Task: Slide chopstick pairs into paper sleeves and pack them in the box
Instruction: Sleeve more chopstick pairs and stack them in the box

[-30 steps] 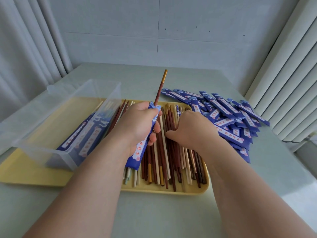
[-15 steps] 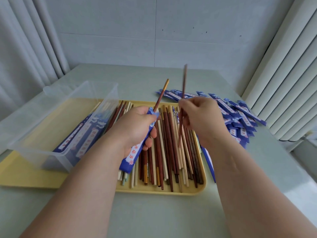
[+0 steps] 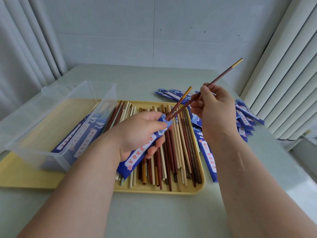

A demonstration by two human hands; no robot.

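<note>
My left hand (image 3: 137,133) grips a blue paper sleeve (image 3: 137,157) above the yellow tray (image 3: 171,190). One brown chopstick with a gold end (image 3: 181,99) stands partly inside the sleeve. My right hand (image 3: 214,109) pinches a second brown gold-ended chopstick (image 3: 223,74), tilted up to the right, its lower tip at the sleeve's mouth. Many loose chopsticks (image 3: 178,148) lie in the tray. The clear plastic box (image 3: 56,117) stands at the left with a few filled sleeves (image 3: 77,138) inside.
A heap of empty blue sleeves (image 3: 243,117) lies on the table right of the tray, one sleeve (image 3: 208,157) beside its right edge. Curtains hang at left, a ribbed white radiator or blind at right. The box sits on the tray's left half.
My right hand rose from the tray's chopsticks with one brown chopstick, swung it out to the right and brought its lower tip to the sleeve's mouth. The left hand kept holding the sleeve.
</note>
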